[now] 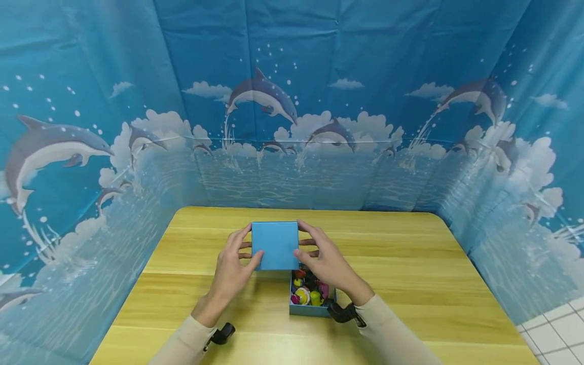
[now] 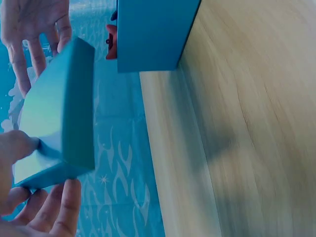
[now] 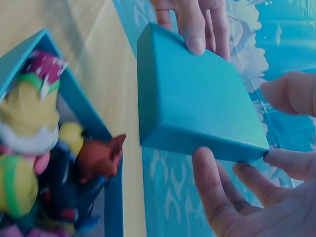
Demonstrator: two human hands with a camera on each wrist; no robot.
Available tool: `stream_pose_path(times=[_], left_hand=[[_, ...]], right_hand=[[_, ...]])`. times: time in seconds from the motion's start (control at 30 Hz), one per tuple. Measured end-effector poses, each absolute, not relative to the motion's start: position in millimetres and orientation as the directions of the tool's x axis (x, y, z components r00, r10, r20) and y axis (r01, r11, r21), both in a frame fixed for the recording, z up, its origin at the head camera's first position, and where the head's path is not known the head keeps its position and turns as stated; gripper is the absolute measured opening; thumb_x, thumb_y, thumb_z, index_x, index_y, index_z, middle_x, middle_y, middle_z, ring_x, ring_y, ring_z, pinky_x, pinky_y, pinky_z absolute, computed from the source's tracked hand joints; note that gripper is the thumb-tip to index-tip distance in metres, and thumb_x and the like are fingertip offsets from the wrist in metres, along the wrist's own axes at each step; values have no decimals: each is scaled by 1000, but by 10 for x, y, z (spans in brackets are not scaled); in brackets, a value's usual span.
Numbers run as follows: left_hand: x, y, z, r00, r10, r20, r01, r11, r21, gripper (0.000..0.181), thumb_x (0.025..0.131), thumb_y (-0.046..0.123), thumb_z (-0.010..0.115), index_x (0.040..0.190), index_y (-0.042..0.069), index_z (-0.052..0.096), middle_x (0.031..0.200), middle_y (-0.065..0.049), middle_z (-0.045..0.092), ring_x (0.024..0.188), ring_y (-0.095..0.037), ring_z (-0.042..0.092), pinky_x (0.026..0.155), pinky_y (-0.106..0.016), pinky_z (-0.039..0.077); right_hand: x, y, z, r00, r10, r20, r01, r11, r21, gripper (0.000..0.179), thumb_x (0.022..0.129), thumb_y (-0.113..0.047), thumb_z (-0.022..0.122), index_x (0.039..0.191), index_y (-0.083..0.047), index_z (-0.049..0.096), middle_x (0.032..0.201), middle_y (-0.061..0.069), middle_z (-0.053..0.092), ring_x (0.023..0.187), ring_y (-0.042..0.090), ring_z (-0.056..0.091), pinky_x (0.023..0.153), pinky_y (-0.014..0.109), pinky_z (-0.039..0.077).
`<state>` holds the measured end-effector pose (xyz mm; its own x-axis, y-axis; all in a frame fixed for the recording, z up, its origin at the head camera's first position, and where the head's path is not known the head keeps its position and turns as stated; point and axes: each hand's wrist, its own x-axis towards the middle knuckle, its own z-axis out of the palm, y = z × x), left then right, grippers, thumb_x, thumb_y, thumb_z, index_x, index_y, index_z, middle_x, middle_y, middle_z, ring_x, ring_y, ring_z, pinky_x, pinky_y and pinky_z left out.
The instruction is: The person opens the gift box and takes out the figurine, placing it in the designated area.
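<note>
A square blue box lid (image 1: 275, 246) is held up above the table, its flat face turned to the head camera. My left hand (image 1: 231, 266) grips its left side, thumb on the face and fingers along the edge. At the opposite side is my right hand (image 1: 330, 261). Its fingertips (image 3: 203, 155) touch the lid's edge in the right wrist view, while the thumb stands apart from the face. Below and partly behind the right hand sits an open blue box (image 1: 310, 310), filled with small colourful toy figures (image 1: 303, 294), including a dark red one (image 3: 98, 158). The lid's inner side is hidden.
The wooden table (image 1: 392, 284) spreads around the box. A blue curtain (image 1: 283, 177) printed with dolphins hangs behind the table and along both sides. White tiles (image 1: 554, 329) show at the lower right. Each wrist wears a black camera (image 1: 222, 334).
</note>
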<state>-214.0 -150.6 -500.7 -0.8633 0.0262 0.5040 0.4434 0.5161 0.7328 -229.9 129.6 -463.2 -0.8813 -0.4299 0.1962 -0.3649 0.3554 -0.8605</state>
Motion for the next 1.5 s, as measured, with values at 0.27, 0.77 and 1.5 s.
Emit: stream_pose_path(times=[0.27, 0.77, 1.5], left_hand=[[-2160, -1628, -5036, -877, -43, 478, 381, 543, 748, 77, 102, 3, 89, 172, 6, 56, 150, -26, 58, 136, -47, 74, 97, -54, 73], [-2179, -1874, -5130, -893, -108, 436, 320, 529, 786, 69, 107, 12, 86, 169, 7, 55, 156, -21, 65, 141, -48, 72, 115, -60, 65], [-2152, -2038, -5401, -974, -136, 182, 95, 484, 870, 58, 107, 15, 87, 154, -6, 59, 160, -32, 62, 144, -52, 72, 107, -40, 68]], right_hand=[[-2353, 1126, -4652, -885, -442, 143, -312, 338, -888, 74, 120, -27, 68, 185, -18, 34, 187, 16, 40, 155, 44, 64, 120, 60, 63], [-2409, 844, -4748, -866, -489, 103, -257, 260, -931, 74, 121, -25, 66, 184, -13, 31, 181, 18, 45, 164, 44, 56, 129, 59, 57], [-2423, 765, -4908, -810, -585, -50, -230, 395, -889, 58, 123, -30, 63, 171, 1, 53, 174, 24, 57, 157, 41, 64, 125, 53, 61]])
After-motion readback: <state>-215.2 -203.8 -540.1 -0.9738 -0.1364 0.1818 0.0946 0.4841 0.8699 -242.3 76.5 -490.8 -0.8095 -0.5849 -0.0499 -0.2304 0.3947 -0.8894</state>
